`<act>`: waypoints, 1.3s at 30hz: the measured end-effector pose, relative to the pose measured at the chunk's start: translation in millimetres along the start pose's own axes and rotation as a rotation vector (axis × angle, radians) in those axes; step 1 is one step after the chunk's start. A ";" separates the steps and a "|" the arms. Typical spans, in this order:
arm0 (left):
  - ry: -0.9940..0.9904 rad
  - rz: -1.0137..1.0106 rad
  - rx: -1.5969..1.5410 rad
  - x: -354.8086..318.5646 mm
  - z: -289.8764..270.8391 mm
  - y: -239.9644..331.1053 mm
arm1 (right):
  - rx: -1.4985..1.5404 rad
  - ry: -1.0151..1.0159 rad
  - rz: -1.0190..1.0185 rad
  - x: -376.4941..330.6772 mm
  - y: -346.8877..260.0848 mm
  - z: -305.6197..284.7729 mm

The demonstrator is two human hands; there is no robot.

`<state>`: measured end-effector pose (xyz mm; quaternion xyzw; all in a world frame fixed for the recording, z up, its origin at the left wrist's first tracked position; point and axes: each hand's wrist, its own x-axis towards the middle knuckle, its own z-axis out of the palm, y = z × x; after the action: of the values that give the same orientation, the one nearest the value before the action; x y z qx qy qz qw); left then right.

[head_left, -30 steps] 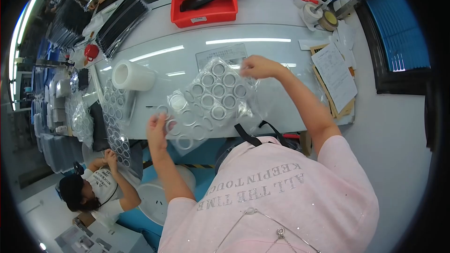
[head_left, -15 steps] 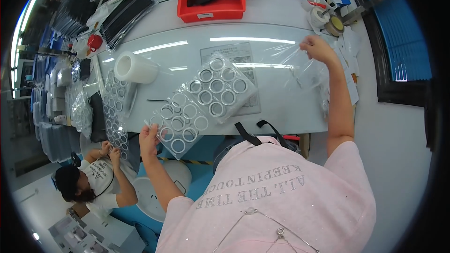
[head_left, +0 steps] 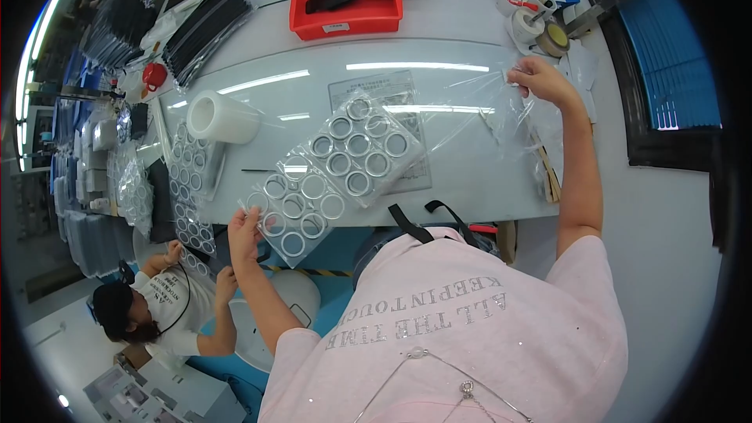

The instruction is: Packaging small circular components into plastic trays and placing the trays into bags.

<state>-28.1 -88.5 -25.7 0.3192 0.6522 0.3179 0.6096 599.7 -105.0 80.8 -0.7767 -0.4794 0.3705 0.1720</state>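
Observation:
My left hand (head_left: 245, 235) is closed on the near-left corner of a clear plastic sheet of silvery rings (head_left: 293, 205). That sheet lies slantwise on the table, its near-left part hanging past the front edge. A second panel of rings (head_left: 358, 143) adjoins it on the far right side, flat on the glassy tabletop. Off to the right, my right hand (head_left: 542, 82) pinches thin clear film (head_left: 458, 125). The film stretches in shiny creases from the ring panel to those fingers. Under the panel a printed paper (head_left: 409, 176) is partly covered.
A roll of clear film (head_left: 223, 119) stands left of the rings, beside more ring sheets (head_left: 188, 168). A thin dark rod (head_left: 258, 170) lies nearby. Behind is a red tray (head_left: 345, 23) with a black part. Tape rolls (head_left: 554, 39) sit far right. A co-worker (head_left: 149, 305) sits at left.
My right hand has moved slightly right, and the film stretches more plainly between it and the rings. My left hand keeps its corner. The co-worker's hands have moved apart.

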 end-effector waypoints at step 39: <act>0.145 0.244 -0.356 -33.3 -109.0 -7.3 | 0.018 0.442 0.084 30.8 91.6 -118.4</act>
<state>-135.3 -122.4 -5.9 0.2594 0.5844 0.5217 0.5648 752.1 -111.7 90.0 -0.8566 -0.3941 0.2024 0.2644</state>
